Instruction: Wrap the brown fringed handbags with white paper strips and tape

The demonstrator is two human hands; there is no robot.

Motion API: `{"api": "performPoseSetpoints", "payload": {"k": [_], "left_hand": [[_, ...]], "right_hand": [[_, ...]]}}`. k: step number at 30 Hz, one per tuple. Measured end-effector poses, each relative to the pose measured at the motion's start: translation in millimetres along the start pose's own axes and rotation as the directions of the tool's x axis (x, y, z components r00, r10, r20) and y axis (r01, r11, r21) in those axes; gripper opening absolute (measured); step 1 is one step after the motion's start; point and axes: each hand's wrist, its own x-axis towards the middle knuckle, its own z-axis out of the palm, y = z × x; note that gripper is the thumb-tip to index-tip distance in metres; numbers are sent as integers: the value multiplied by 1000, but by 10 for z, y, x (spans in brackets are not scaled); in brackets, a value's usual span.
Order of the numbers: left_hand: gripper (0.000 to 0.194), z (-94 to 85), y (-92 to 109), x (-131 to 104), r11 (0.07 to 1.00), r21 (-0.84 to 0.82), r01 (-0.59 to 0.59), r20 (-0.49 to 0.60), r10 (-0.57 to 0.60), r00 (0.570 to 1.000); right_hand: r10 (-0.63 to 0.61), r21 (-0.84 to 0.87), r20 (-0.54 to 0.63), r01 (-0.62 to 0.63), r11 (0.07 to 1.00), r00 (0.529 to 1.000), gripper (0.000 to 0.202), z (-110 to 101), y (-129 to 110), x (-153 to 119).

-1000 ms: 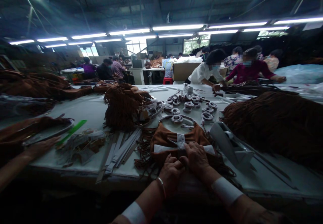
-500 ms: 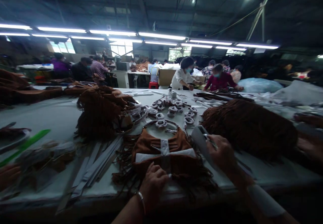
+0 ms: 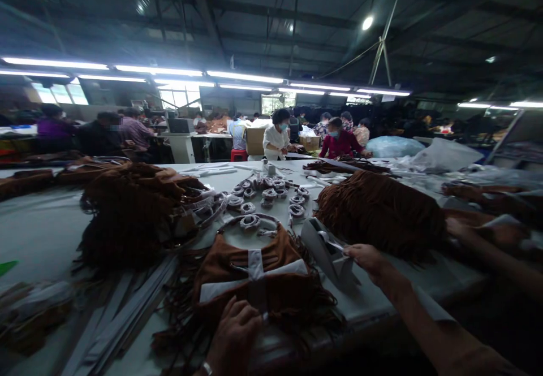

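Note:
A brown fringed bag [image 3: 220, 263] lies on the white table, its curved, wrapped handle toward the far side. White paper [image 3: 286, 268] spans its front, crossed by a pale upright strip [image 3: 255, 266]. At the bag's lower edge, my left hand [image 3: 237, 328] has its fingers curled onto the brown material; its fingertips are partly hidden. Right of the bag stands a grey tape dispenser [image 3: 324, 251]. My right hand [image 3: 369, 260] is closed at the dispenser's front end, pinching the end of the tape [image 3: 333, 241].
Fringed brown piles flank the bag, left [image 3: 127, 217] and right [image 3: 377, 212]. Wrapped coils [image 3: 250, 221] lie beyond it. Pale strips [image 3: 127, 308] lie at front left. Another person's arm [image 3: 487, 249] reaches in from the right. People work across the table.
The view has turned right. My right hand has moved from over the top of the dispenser to its front end. My left hand remains at the bag's lower edge.

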Motion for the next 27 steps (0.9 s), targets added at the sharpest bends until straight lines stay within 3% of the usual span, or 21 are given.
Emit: {"api": "performPoseSetpoints", "payload": {"k": [4,8,10,12,14,16,19,21,23,27], "left_hand": [[22,0,29,0,999,-24,49,16,-48,999],[22,8,45,0,989,-80,122,26,-120,992],[22,4,58,3,987,-97,130,25,-128,991],[22,-16,94,7,984,-102,145,29,-143,989],[20,-49,154,8,978,-102,184,42,-181,983],[18,-86,220,5,967,-100,236,56,-231,971],[24,-118,289,-7,956,-90,278,53,-274,960],[33,-118,307,-18,957,-78,280,39,-278,960],[35,-102,308,-28,958,-68,280,21,-280,960],[33,-59,286,-37,961,-77,266,1,-267,964]], "right_hand": [[-13,-122,-46,7,993,999,36,-143,145,-116],[-2,-276,-32,-6,961,999,27,-121,397,-316],[25,-248,-12,-27,968,1000,26,-39,417,-434],[90,-64,124,-82,995,988,30,99,310,-594],[110,183,361,-185,966,926,51,298,98,-807],[58,303,581,-282,910,811,74,546,-155,-1048],[12,296,804,-417,859,595,87,968,-454,-1376],[21,257,874,-499,827,485,88,1245,-551,-1523],[56,223,893,-549,806,446,89,1483,-579,-1593],[168,162,857,-564,810,487,92,1748,-561,-1569]]}}
